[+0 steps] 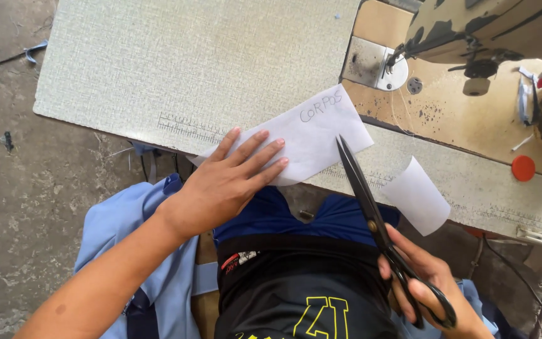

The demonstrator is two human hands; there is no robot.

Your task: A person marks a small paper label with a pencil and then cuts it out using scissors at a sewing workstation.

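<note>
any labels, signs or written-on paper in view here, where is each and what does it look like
White paper piece: on the table edge under the left hand, long angled strip, handwriting near its far end.
Ruler marking: along the table's near edge, thin dark ticks on pale grey.
Small white paper: by the scissors in the right hand, curled, blank.
Shirt print: bottom centre, yellow outlined figures on black.
</note>
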